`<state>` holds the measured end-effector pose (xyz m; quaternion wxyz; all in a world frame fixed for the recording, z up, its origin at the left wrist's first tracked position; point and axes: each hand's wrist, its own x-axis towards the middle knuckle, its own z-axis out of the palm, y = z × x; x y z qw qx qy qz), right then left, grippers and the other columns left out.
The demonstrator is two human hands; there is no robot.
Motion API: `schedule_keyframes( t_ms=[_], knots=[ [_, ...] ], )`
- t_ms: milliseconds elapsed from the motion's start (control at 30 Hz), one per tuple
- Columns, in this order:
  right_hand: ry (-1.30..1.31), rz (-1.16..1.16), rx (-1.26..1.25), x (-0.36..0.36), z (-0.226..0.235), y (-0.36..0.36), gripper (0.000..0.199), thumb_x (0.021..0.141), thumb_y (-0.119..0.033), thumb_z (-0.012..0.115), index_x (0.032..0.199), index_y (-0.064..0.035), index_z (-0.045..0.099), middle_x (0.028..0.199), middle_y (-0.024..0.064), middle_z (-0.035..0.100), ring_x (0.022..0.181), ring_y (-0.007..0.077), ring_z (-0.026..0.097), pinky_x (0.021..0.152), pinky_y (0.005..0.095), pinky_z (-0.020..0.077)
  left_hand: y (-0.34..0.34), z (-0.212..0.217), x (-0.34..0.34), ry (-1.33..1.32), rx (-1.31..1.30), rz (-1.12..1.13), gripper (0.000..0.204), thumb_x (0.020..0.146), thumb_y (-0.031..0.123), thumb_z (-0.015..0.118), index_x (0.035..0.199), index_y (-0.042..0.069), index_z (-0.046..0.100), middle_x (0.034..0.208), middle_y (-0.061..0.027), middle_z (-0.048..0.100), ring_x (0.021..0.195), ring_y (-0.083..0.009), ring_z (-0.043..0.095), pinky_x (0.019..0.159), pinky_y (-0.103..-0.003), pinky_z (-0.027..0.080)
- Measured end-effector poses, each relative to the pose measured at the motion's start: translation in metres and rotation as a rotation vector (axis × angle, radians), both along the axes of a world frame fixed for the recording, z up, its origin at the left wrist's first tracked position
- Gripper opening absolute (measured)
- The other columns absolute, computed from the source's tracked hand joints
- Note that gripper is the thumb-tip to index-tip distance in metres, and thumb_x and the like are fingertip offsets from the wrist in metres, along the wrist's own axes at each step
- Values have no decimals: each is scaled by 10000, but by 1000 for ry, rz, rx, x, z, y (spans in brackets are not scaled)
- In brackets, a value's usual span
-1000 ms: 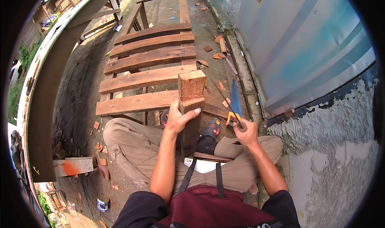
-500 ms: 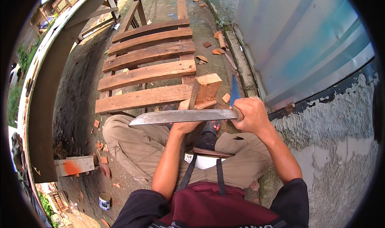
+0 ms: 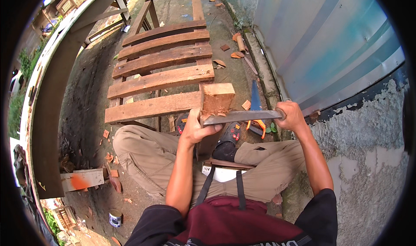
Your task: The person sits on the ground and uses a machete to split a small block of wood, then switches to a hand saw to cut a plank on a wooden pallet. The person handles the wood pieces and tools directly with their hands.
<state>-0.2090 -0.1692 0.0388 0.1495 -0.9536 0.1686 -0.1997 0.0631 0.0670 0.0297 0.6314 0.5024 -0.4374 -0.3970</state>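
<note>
A thick wooden block (image 3: 218, 98) stands upright between my legs, its top end pale and freshly cut. My left hand (image 3: 194, 128) is closed on its left side, thumb pointing along the wood. My right hand (image 3: 291, 115) grips the handle of a machete (image 3: 251, 117). The blade lies crosswise and meets the block's near side, where curled, splintered shavings (image 3: 215, 114) stick out. It sits close to my left thumb. The lower part of the block is partly hidden behind the blade and my left hand.
Ahead is a slatted wooden frame (image 3: 162, 75). A handsaw (image 3: 255, 98) with an orange handle lies on the ground to the right, near a metal-sheeted wall (image 3: 320, 46). A long table (image 3: 47, 116) runs along the left; a small tin (image 3: 115, 218) and wood chips lie below.
The machete has shifted right and its blade now meets the block's near side; before, it stretched left past the block. My right hand moved right. The block has tipped slightly left.
</note>
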Motion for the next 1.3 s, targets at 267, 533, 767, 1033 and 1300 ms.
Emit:
schedule_keyframes(
  t_ms=[267,533,767,1033,1300],
  knots=[
    [-28,-111,781,-8,-51,93,261,843,-166,764,685,-21,615,546,42,514,516,109,463,510,310,377,-12,-24,15,562,-148,-141,596,685,305,719,1134,-69,602,969,-220,683,855,-313,690,791,-432,575],
    [-537,-327,1017,36,-11,131,196,940,-186,752,876,-17,675,676,-54,579,627,20,496,577,209,388,-22,-26,5,432,-88,-110,549,725,246,749,1164,-55,616,1035,-157,699,938,-248,684,877,-381,543],
    [-678,-317,932,78,24,134,250,936,-190,764,1028,30,691,742,-42,606,697,24,527,647,210,449,-29,-11,-34,76,-7,-44,530,743,106,818,1219,-27,628,1158,-88,692,1057,-159,642,966,-326,496],
    [-745,-366,892,77,8,133,194,946,-181,748,960,0,678,688,-55,587,661,13,526,583,210,427,-37,-18,-54,-95,4,93,511,767,62,797,1242,0,618,1130,-81,701,1047,-142,641,942,-324,508],
    [-789,-419,931,86,8,152,248,903,-168,799,1007,22,679,665,-51,589,625,16,524,561,210,428,-45,-22,-62,-266,47,288,621,724,128,853,1274,12,590,1112,-138,697,1030,-228,677,908,-358,526]
  ],
)
